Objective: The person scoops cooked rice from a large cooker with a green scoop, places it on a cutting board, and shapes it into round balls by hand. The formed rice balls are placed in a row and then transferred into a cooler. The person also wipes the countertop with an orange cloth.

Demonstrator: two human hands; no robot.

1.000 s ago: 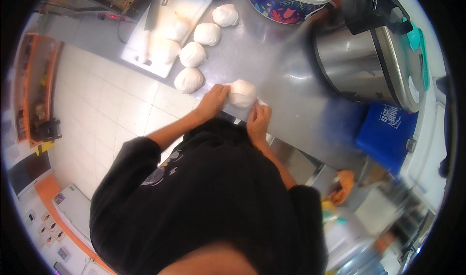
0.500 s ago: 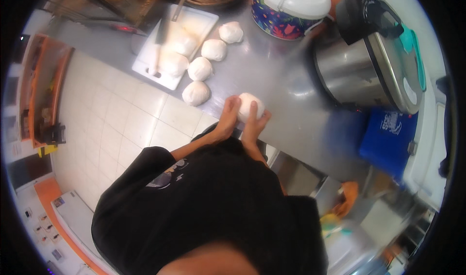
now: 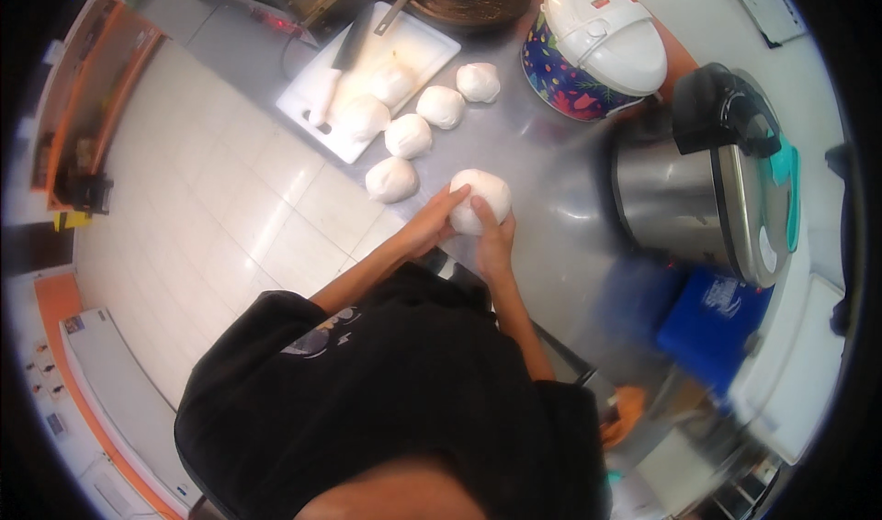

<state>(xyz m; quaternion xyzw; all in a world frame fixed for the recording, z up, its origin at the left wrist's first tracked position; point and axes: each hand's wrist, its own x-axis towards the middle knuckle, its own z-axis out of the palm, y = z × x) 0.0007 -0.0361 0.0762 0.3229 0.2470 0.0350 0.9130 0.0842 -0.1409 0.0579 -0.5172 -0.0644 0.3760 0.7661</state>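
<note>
Between my two hands is a white round bundle [image 3: 481, 194], just over the front edge of the steel counter [image 3: 560, 198]. Whether it is dough or something wrapped, I cannot tell. My left hand [image 3: 434, 220] grips its left side, thumb on top. On the lower right side, my right hand [image 3: 496, 238] holds it, thumb pressed on top and the other fingers mostly hidden underneath. To the left, a row of similar white bundles [image 3: 408, 137] sits on the counter, and two more bundles [image 3: 365, 118] rest on a white cutting board [image 3: 424, 53].
A knife [image 3: 339, 65] with a white handle lies on the board. Behind stand a dark round pan [image 3: 469, 1], a flowered rice cooker [image 3: 574, 74] with a white lid and a large steel cooker [image 3: 671, 189]. A blue bag [image 3: 712, 322] is at the right.
The head view has shifted, so the counter things sit lower and mostly farther right. Both hands still hold the bundle, which shows more of its top now.
</note>
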